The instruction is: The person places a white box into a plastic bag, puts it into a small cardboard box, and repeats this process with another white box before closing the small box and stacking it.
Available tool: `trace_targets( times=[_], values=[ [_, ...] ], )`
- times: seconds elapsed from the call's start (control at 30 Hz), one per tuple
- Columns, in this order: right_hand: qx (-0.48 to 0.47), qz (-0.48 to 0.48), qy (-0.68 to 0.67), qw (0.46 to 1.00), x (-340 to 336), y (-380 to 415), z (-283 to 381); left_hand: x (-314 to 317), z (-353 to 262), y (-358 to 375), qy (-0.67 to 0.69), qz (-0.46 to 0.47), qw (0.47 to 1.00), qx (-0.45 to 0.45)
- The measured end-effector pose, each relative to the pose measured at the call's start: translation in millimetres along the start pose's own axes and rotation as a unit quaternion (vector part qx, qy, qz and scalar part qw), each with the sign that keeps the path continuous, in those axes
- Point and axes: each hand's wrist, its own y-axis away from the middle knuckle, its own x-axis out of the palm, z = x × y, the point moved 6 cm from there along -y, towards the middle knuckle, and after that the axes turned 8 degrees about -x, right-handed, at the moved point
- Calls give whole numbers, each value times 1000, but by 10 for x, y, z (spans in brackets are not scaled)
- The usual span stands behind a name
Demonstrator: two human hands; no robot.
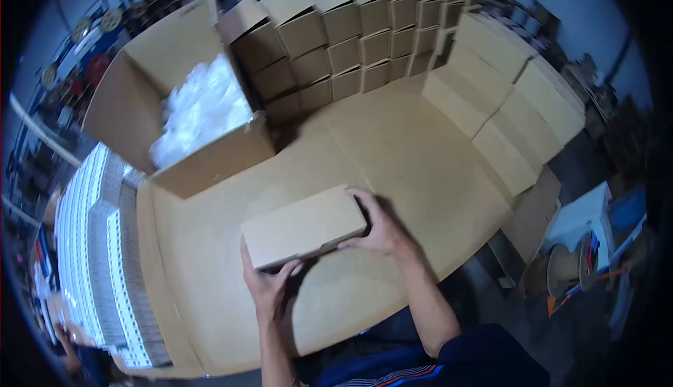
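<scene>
A closed brown cardboard box [305, 226], long and narrow, is held between my two hands over the cardboard-covered table. My left hand [266, 285] grips its left end, with the thumb at the near lower edge and the fingers along the end. At the other end, my right hand [378, 226] wraps the right side, fingers at the far corner and thumb at the near edge. The lid looks folded down, and what is inside the box cannot be seen.
A large open carton [217, 163] of clear plastic packing stands at the back left. Stacked small boxes [343, 26] line the far edge, with more cartons [501, 99] at the right. White slatted stacks [105, 261] stand left. A cable spool [564, 271] sits beyond the right edge.
</scene>
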Motion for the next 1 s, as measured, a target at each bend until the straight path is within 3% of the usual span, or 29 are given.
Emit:
trace_targets(
  times=[0.07, 0.13, 0.17, 0.27, 0.33, 0.4, 0.47, 0.53, 0.6, 0.73, 0.77, 0.87, 1.0],
  values=[
    [-5, 1, -11, 1000, -48, 88, -28, -106, 426, -27, -34, 67, 992, -104],
    [-3, -78, -59, 995, -143, 272, -98, -24, 422, -67, -36, 96, 993, -64],
    [13, -107, -52, 993, -227, 370, -210, 100, 317, -144, -110, 133, 985, 23],
    [40, -212, -21, 976, -683, 618, -407, 713, 98, -396, -80, 222, 971, -48],
    [45, -282, 22, 958, -1106, 687, -378, 1242, -54, -632, -98, 307, 947, -5],
    [49, -293, 66, 953, -1557, 683, -375, 1798, -152, -870, -95, 375, 922, -4],
    [69, -330, 117, 934, -2004, 569, -239, 2429, -316, -1167, -89, 422, 900, 59],
    [3, -389, 119, 914, -2425, 393, -350, 3096, -489, -1437, -67, 432, 889, 137],
    [7, -445, 124, 887, -2811, 224, -554, 3737, -592, -1662, 15, 442, 880, 171],
    [-1, -511, 209, 834, -3370, -39, -846, 4760, -641, -2029, 34, 436, 883, 169],
    [20, -504, 188, 843, -3433, -48, -876, 4939, -599, -2088, 50, 437, 881, 176],
    [-20, -522, 224, 822, -3571, -51, -1282, 5370, -450, -2256, -26, 423, 863, 273],
    [90, -488, 246, 833, -3499, -14, -1168, 5669, -503, -2284, -16, 495, 843, 208]
  ],
)
